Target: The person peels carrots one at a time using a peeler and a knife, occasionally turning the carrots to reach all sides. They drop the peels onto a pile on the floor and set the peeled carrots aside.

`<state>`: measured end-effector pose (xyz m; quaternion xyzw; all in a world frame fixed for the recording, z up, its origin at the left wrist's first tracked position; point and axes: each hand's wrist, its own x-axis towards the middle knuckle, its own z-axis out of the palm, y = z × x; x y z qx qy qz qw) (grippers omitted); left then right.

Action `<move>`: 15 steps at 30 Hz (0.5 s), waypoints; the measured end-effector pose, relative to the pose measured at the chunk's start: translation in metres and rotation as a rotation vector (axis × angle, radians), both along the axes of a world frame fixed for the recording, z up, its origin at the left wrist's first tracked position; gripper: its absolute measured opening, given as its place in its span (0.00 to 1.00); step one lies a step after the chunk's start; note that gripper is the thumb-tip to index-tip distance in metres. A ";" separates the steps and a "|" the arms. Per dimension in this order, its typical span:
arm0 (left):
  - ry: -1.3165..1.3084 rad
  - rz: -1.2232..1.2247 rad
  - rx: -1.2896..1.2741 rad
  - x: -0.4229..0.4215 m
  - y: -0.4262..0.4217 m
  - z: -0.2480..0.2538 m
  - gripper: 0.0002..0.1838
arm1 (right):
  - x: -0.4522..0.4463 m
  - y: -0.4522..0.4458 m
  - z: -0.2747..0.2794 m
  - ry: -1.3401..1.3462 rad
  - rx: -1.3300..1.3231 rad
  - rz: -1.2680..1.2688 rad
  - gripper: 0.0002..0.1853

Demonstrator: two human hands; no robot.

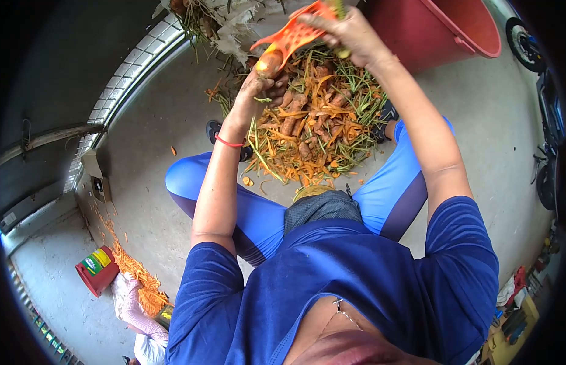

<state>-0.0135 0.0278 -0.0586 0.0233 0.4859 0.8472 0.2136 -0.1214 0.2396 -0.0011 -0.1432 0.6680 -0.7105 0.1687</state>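
Note:
My left hand is wrapped round a partly peeled carrot, its bright end pointing up. My right hand grips an orange plastic peeler with holes through its body, and the tool's far end lies against or just beside the carrot. Greenish-yellow bits show around the right fingers; I cannot tell what they are. Under both hands a heap of carrots, orange peelings and green stems covers the floor between my feet.
A large red tub stands at the upper right. A whitish torn sack is at the top left. Lower left, another person's pink sleeve is near orange shreds and a red bucket. A motorbike wheel shows far right.

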 end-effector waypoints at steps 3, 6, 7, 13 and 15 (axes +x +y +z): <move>0.014 0.002 0.025 0.004 0.003 0.002 0.32 | 0.004 -0.005 -0.023 -0.003 0.075 0.027 0.10; 0.060 -0.041 0.043 0.004 -0.005 -0.009 0.34 | 0.000 0.001 -0.026 0.007 0.066 0.042 0.10; -0.001 0.055 0.042 0.011 0.001 -0.002 0.35 | -0.002 0.004 -0.025 -0.005 0.054 0.036 0.10; -0.032 -0.019 0.051 0.010 -0.003 0.008 0.35 | -0.029 0.051 0.004 -0.178 0.148 -0.253 0.11; 0.027 -0.107 0.145 0.006 -0.011 -0.002 0.35 | -0.064 0.084 -0.013 -0.054 0.269 -0.405 0.11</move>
